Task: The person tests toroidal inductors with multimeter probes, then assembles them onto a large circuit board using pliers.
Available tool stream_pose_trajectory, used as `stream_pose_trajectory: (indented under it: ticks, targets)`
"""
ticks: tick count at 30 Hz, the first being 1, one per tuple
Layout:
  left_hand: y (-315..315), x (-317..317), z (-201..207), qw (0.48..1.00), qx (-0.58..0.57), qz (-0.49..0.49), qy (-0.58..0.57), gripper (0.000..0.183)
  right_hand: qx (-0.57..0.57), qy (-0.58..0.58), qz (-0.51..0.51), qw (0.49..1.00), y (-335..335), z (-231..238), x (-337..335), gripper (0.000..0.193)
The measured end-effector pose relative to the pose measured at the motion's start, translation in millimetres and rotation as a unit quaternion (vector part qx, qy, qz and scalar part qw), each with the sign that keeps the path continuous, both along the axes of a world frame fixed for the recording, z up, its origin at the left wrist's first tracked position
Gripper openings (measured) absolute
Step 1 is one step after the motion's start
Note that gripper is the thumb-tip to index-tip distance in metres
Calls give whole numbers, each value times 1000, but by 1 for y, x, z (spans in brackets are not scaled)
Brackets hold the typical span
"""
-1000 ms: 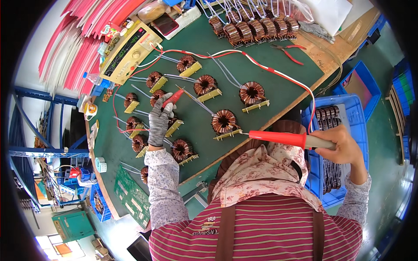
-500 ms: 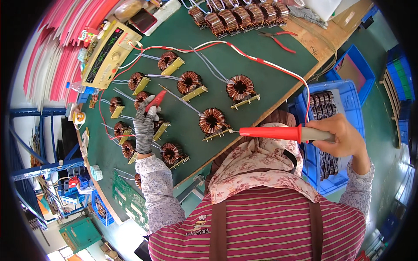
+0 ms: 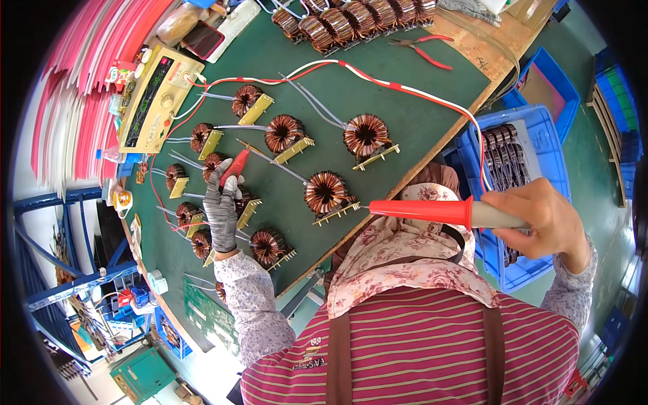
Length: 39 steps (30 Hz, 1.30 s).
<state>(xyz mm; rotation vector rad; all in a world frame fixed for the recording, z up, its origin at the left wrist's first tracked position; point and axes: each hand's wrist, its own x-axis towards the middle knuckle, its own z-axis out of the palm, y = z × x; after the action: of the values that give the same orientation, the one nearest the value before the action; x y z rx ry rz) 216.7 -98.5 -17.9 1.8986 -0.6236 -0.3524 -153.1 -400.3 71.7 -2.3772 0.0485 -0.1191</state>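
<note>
The gloved left hand (image 3: pixel 221 206) grips a red-handled probe (image 3: pixel 234 167) whose tip points up and away over the green bench (image 3: pixel 405 101), with small copper coils (image 3: pixel 202 138) crowded on every side of it. Toward the right, a larger coil (image 3: pixel 325 192) sits just beyond the tip of the red soldering iron (image 3: pixel 432 211) — its long axis runs level, pointing left. The bare right hand (image 3: pixel 540 219) clenches its grey grip out past the bench edge, over the blue crate (image 3: pixel 540 121), with open room behind.

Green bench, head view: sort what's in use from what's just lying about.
In use:
- red-handled probe in the right hand
- smaller red probe in the gloved left hand
- copper toroid coil at the probe tip
- yellow meter box with red lead

Lying about:
- red-handled pliers
- blue crate
- phone
- coil row
</note>
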Motion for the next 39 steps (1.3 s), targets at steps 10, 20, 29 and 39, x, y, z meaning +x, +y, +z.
stream_pose_trajectory:
  ticks: [10, 20, 29, 39]
  targets:
    - [2, 1, -1, 1000, -1, -8, 1, 31, -40, -14, 4, 999, 5, 7, 0, 40]
    - [3, 2, -3, 1000, -4, -6, -12, 29, -55, -3, 4, 998, 10, 13, -2, 42]
    - [1, 2, -3, 1000, -15, -7, -4, 30, -66, -38, -2, 997, 11, 14, -7, 44]
    - [1, 1, 3, 1000, -6, -7, 16, 30, -82, -49, 10, 995, 13, 18, -9, 45]
